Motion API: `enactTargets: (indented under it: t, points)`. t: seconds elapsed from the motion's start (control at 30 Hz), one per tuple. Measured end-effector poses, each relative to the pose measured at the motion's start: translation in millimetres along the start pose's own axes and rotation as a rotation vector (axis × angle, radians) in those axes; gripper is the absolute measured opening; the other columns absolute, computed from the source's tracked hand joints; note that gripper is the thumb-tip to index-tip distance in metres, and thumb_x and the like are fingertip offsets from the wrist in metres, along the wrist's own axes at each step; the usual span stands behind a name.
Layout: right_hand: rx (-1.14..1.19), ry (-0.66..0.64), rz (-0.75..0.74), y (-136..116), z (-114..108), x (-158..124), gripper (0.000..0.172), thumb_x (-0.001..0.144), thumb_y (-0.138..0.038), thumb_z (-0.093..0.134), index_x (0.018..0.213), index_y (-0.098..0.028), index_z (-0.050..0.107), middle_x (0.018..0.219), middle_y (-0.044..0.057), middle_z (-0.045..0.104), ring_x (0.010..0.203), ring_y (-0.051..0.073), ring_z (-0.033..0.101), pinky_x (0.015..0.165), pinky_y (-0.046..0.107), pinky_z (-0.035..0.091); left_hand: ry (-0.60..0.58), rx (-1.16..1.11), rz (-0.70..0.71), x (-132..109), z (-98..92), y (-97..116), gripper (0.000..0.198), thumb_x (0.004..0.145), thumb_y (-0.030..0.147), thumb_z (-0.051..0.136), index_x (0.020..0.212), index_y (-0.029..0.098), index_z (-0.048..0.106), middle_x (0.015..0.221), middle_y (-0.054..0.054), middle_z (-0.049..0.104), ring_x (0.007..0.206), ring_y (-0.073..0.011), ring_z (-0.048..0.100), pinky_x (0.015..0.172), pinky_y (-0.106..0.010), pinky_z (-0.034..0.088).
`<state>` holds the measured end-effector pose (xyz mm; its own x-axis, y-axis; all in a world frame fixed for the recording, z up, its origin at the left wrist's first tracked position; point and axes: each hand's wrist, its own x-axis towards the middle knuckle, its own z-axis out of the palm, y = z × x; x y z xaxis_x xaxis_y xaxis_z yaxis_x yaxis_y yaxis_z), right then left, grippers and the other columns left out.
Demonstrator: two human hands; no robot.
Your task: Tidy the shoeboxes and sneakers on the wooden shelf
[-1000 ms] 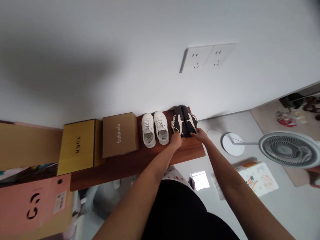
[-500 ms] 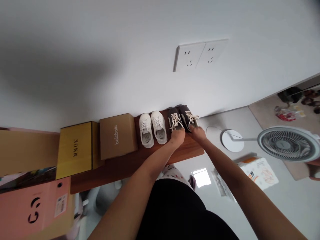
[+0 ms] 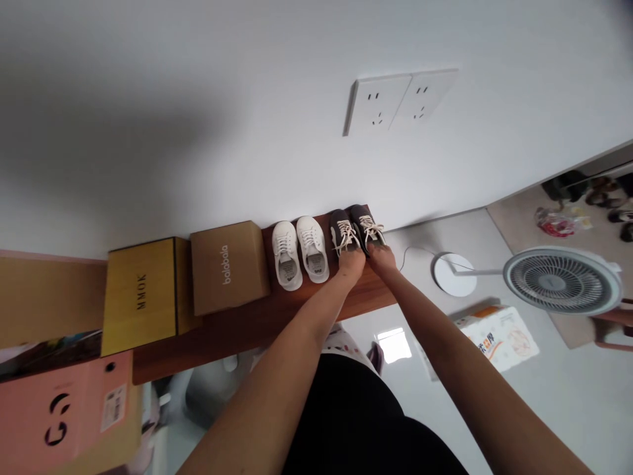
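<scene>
L dark shoe [image 3: 341, 226] + R dark shoe [image 3: 362, 218] now upright on wood board [image 3: 368, 293], toes to wall [image 3: 277, 132], laces up; 1 s ago both were tipped, pale side stripes showing. Vs 0.5 s ago: pair closer tog, gap btwn them narrower. L hand [image 3: 352, 264] fingers closed on L shoe's heel, R hand [image 3: 382, 257] same on R; exact fingertip pos hidden. White shoes [image 3: 312, 249] just L of them, no chg.
</scene>
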<state>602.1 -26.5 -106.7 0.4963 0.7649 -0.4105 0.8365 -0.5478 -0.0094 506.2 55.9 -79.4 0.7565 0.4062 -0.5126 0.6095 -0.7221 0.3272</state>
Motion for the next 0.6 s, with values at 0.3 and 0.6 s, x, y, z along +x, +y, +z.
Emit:
enactTargets:
  t: [0.3, 0.6]
  points:
    - [0.174, 0.226, 0.129, -16.8, -21.2, -42.8, 0.037, 0.091, -0.028, 0.057, 0.124, -0.012, 0.058, 0.119, 0.020, 0.067, 0.112, 0.032, 0.058, 0.097, 0.039, 0.038, 0.135, -0.133, 0.085, -41.9, -16.9, -16.2, 0.036, 0.097, 0.025, 0.049, 0.131, 0.014, 0.055, 0.121, -0.017, 0.069, 0.115, -0.0274, 0.065, 0.098, -0.040, 0.050]
    - [1.232, 0.082, 0.137, -160.9, 4.4, -134.3, 0.039, 0.085, -0.048, 0.062, 0.110, -0.019, 0.065, 0.107, 0.011, 0.073, 0.100, 0.024, 0.067, 0.092, 0.039, 0.052, 0.103, -0.771, -0.035, -229.2, 9.5, -175.4, 0.034, 0.093, 0.029, 0.054, 0.125, 0.026, 0.064, 0.119, -0.003, 0.073, 0.108, -0.0173, 0.068, 0.098, -0.029, 0.051]
